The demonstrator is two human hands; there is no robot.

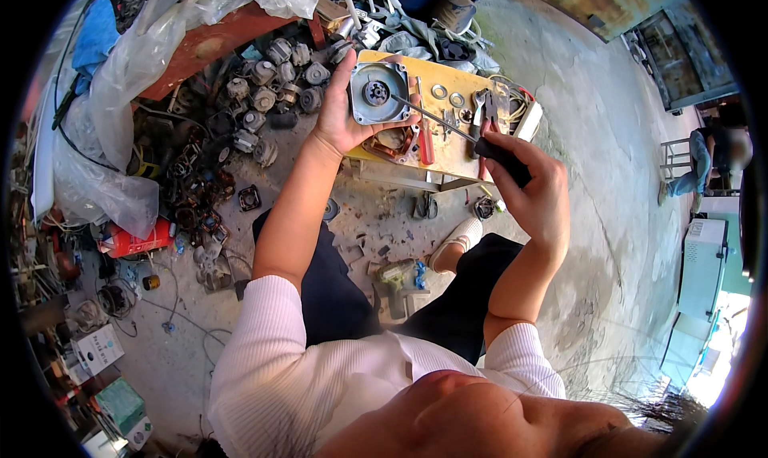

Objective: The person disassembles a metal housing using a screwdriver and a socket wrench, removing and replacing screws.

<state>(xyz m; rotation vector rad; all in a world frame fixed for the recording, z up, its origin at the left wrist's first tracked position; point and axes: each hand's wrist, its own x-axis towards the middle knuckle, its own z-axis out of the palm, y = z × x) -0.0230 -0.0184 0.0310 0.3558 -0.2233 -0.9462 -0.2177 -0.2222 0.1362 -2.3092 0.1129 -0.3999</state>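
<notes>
My left hand [342, 110] grips a square grey metal motor end cover [378, 90], its hollow side turned up. Wrapped in my right hand [534, 184] is a screwdriver [512, 164] with a black handle. Its long shaft slants left across the bench, and the tip reaches the cover's round centre; whether it touches cannot be made out. Just below the cover, a motor stator with copper windings [392, 143] lies on the yellow bench top [476, 82]. Beside it are a red-handled screwdriver [426, 144], a metal ring [439, 91] and red-handled pliers [489, 127].
Many used motors [264, 98] are heaped on the floor left of the bench. Clear plastic sheeting [120, 114] hangs at the far left, above a red cylinder [138, 238]. Scraps lie around my feet. Another person [702, 162] sits far right, near a pale teal cabinet [704, 258].
</notes>
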